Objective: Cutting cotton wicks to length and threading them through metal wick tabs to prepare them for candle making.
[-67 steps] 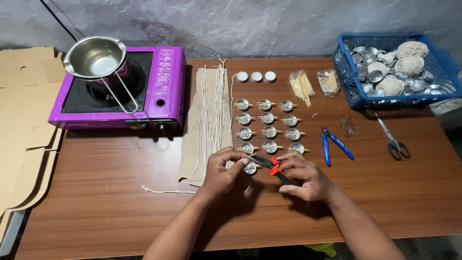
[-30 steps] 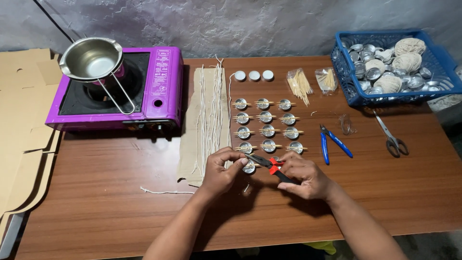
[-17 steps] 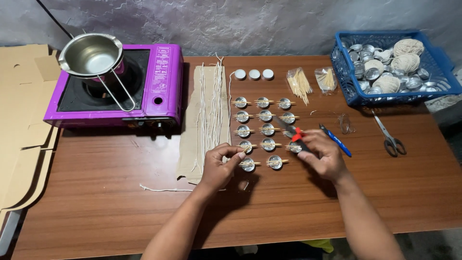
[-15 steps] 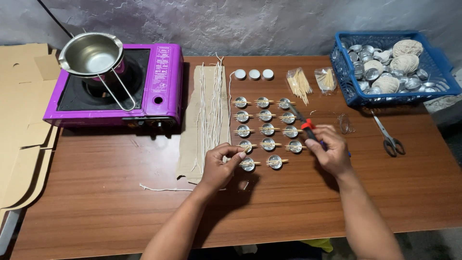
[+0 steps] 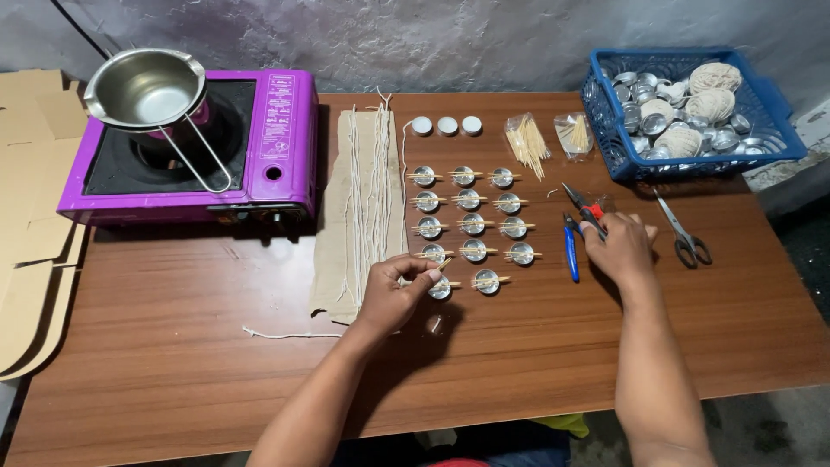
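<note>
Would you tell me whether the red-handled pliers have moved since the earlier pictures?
Yes. The right hand carried the red-handled pliers rightward from beside the bottom cups to beside the blue-handled pliers.

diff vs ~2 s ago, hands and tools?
The right hand carried the red-handled pliers from the front-centre cups out to the right, beside the blue-handled tool; it is still on them. The left hand stayed at the front-row cup. Stove, wick strings and basket are unchanged.
</note>
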